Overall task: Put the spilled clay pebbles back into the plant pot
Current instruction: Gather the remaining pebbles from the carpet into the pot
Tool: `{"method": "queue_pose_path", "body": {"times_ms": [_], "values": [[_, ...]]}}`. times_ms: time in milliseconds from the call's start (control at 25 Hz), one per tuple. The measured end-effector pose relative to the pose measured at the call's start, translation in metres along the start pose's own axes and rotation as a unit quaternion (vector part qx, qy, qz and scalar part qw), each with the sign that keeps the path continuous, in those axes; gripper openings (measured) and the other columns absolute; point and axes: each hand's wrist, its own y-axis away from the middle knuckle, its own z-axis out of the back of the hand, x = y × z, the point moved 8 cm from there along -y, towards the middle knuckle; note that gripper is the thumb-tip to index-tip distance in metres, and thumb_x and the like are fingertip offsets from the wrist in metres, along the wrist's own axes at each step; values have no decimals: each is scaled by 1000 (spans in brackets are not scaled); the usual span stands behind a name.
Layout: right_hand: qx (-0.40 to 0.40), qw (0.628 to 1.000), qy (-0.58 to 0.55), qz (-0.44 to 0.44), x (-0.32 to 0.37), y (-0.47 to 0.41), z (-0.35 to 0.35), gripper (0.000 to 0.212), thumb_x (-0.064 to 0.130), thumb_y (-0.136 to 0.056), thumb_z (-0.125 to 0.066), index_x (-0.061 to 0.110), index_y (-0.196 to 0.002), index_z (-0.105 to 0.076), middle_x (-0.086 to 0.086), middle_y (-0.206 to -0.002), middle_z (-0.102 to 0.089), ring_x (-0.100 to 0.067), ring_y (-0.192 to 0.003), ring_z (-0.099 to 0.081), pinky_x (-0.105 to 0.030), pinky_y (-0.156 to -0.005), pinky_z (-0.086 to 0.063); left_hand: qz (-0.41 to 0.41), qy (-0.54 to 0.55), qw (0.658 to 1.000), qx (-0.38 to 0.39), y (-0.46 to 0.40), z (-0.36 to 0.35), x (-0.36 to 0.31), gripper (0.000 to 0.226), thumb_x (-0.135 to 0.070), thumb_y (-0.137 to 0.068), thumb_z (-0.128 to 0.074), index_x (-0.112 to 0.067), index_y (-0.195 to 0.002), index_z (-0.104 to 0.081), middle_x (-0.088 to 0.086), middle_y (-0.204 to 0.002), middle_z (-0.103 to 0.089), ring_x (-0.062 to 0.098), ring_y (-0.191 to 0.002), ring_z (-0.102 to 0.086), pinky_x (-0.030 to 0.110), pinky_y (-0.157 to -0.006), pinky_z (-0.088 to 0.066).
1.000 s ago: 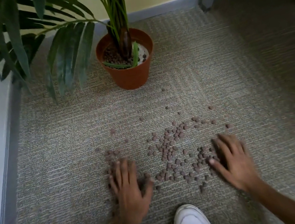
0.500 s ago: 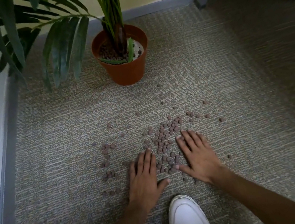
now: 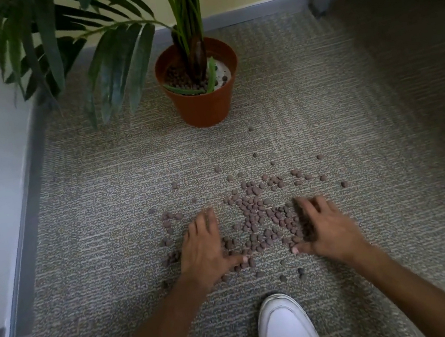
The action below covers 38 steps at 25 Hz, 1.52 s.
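I press my flat, open-fingered left hand (image 3: 204,249) and right hand (image 3: 323,230) either side of the small brown clay pebbles (image 3: 262,214), to corral them, the round terracotta plastic pot (image 3: 202,105) at twelve o'clock

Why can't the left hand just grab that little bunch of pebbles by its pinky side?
It probably can. The left hand lies flat on the carpet, the small cluster of pebbles is right beside it, and nothing lies between them.

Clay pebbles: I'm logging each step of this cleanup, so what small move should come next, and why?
Probably draw both hands together. The left hand and right hand lie flat on the carpet flanking the clay pebbles, still loosely scattered, none lifted toward the plant pot.
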Motion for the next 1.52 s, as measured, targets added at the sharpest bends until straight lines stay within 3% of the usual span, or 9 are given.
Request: {"method": "queue_pose_path", "body": {"times_ms": [160, 360, 560, 800, 960, 1040, 1160, 1240, 1520], "values": [[-12, 991, -131, 30, 32, -8, -2, 105, 49, -65, -81, 29, -149, -20, 1, -132, -33, -16, -116, -45, -34, -104, -43, -33, 34, 999, 16, -3, 1, -21, 99, -59, -73, -69, -12, -145, -20, 7, -138, -26, 24, -122, -40, 35, -103, -42], [-72, 982, -134, 114, 79, -15, 9, 63, 15, -84, -67, 23, -141, -42, 1, -123, -45, -14, -102, -55, -22, -96, -47, -64, 110, 992, 8, -17, 5, -56, 58, -29, -81, -70, -12, -132, -47, 6, -127, -45, 25, -110, -55, 34, -99, -45], [-96, 969, -183, 134, 88, -20, 13, 48, 10, -84, -68, 18, -129, -58, 0, -119, -58, -15, -101, -60, -17, -96, -43, -13, 247, 968, -40, -22, 8, -44, 31, -9, -78, -67, -13, -109, -68, 8, -104, -64, 23, -91, -62, 30, -84, -51], [-84, 957, -263, 86, 80, -24, 13, 34, 13, -84, -71, 19, -117, -67, 2, -112, -68, -8, -94, -64, -19, -93, -50, 62, 360, 930, -30, -22, 4, -28, 26, -7, -80, -72, -14, -105, -72, 0, -101, -72, 8, -65, -62, 3, -59, -46], [-60, 945, -318, 51, 77, -28, 10, 29, 10, -85, -71, 17, -114, -69, 6, -107, -71, -3, -69, -66, -6, -58, -48, 83, 416, 905, -37, -25, 7, -23, 21, -4, -82, -68, -17, -99, -74, -4, -88, -73, 10, -44, -55, 20, -41, -47], [-47, 917, -394, 28, 75, -30, 7, 23, 4, -85, -69, 18, -104, -72, 7, -94, -73, -1, -55, -62, -14, -50, -48, 87, 444, 891, -37, -26, 10, -22, 21, -3, -82, -68, -16, -97, -74, -4, -88, -72, 6, -47, -56, 19, -43, -48], [-22, 853, -521, 3, 73, -36, 6, 26, -4, -82, -68, 21, -88, -73, 2, -83, -74, -12, -73, -70, -30, -68, -58, 103, 510, 853, -30, -30, 14, -18, 21, 2, -79, -69, -13, -93, -74, 7, -91, -74, 15, -70, -70, 29, -68, -60], [26, 801, -598, -1, 79, -44, 6, 28, -11, -81, -64, 13, -93, -71, -2, -85, -75, -22, -78, -70, -37, -74, -59, 95, 525, 846, -22, -32, 19, -18, 21, 4, -79, -68, -11, -94, -74, 8, -90, -73, 14, -68, -69, 25, -66, -59], [153, 695, -702, -29, 95, -60, 12, 28, -12, -81, -61, 3, -104, -67, -9, -88, -73, -19, -72, -68, -25, -63, -59, 77, 598, 797, 38, -39, 30, -19, 28, 12, -75, -67, -14, -85, -73, 13, -91, -72, 22, -75, -71, 33, -74, -59]]}}
